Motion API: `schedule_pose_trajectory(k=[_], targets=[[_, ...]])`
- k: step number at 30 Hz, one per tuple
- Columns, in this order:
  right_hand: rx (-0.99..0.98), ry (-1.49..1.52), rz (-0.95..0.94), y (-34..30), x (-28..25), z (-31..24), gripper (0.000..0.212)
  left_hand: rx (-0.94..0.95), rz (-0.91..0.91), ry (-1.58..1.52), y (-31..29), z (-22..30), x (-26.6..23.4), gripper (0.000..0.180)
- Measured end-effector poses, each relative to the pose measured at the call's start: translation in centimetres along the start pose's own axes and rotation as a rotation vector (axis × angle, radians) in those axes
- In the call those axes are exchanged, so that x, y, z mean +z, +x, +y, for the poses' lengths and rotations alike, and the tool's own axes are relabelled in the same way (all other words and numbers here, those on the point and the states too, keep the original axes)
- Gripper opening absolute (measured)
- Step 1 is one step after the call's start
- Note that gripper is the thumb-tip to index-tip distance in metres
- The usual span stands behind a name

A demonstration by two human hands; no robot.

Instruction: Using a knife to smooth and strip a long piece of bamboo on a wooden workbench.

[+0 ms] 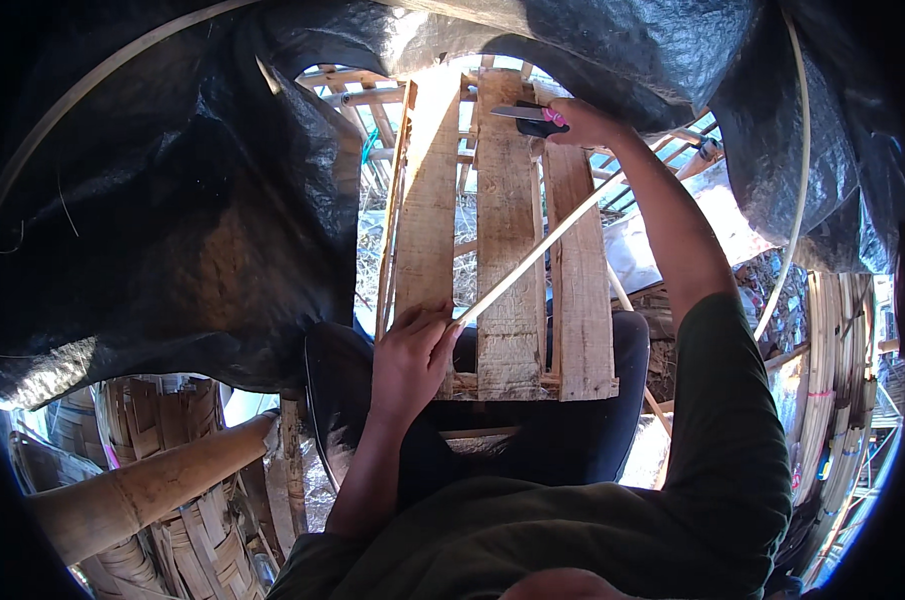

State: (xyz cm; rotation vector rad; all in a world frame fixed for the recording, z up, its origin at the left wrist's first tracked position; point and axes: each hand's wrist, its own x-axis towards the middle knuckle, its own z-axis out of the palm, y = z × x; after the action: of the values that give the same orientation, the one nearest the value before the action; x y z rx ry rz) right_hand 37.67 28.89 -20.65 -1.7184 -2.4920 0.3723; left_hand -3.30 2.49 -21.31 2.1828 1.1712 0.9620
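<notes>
My left hand (411, 358) is closed on the lower end of a long, pale bamboo strip (533, 256). The strip slants up to the right and passes behind my right forearm. At the far side of a slatted wooden bench (508, 220), my right hand (585, 124) grips a knife (519, 113). Its blade points left over the middle plank, apart from the strip. Black and pink show at the handle, and the fingers partly hide it. My legs are under the bench's near edge.
Black plastic sheeting (173, 200) hangs at left and across the top. A thick bamboo pole (153, 490) lies at lower left, by woven bamboo pieces (198, 540). Bundled strips (823, 370) stand at right. A bamboo lattice (373, 95) is beyond the bench.
</notes>
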Motion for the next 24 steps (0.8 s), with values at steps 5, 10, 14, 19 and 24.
schedule_pose_trajectory(k=[5,10,14,19,24], targets=[[0.025,-0.035,-0.020,0.2,-0.2,0.6,0.050,0.001,-0.011,-0.023,0.1,0.0,0.0,0.015],[0.009,0.008,-0.058,0.5,-1.2,-0.1,0.059,-0.017,-0.009,0.001,0.0,0.2,-0.1,0.017],[0.027,-0.020,-0.057,0.4,-1.6,-0.6,0.065,-0.010,-0.013,-0.009,-0.1,-0.1,0.1,0.019],[0.150,0.114,-0.058,0.3,-3.1,-0.9,0.059,-0.029,-0.008,-0.020,-0.1,0.2,0.0,0.020],[0.109,1.288,-0.139,-1.2,-3.5,-2.7,0.058,-0.034,0.009,-0.002,-0.5,0.0,-0.4,0.020]])
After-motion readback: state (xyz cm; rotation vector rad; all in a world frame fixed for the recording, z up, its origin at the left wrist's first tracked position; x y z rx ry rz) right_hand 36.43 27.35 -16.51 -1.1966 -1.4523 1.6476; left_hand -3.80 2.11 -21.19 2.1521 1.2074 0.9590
